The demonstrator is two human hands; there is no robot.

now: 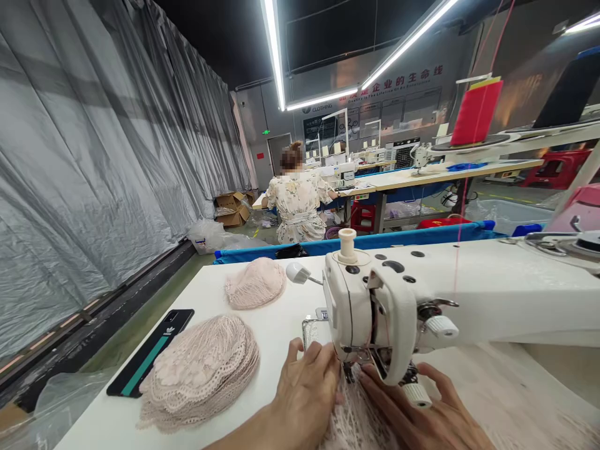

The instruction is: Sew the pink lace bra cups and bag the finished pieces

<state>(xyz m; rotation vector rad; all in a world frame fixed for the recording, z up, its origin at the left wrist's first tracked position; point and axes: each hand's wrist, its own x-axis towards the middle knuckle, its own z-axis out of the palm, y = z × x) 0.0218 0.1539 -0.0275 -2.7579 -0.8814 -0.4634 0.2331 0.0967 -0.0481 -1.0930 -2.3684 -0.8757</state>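
Observation:
A pale pink lace piece (355,415) lies beneath the needle area of a white sewing machine (375,300). Just left of the presser foot, my left hand (307,390) has its fingers bent and pressed together on the edge of the lace. My right hand (426,406) grips the lace from the other side, close to the needle; the machine head covers part of its fingers. Pink thread (462,206) runs down to the machine from a red cone (477,112). More pink lace (510,387) spreads on the table under the machine arm.
Left on the white tabletop (276,331) are a stack of lace pieces (201,369), a smaller lace pile (255,284) and a dark phone (150,353) with a green stripe. A blue cloth trough (375,240) borders the far edge. Beyond it a person (300,200) sits at another machine.

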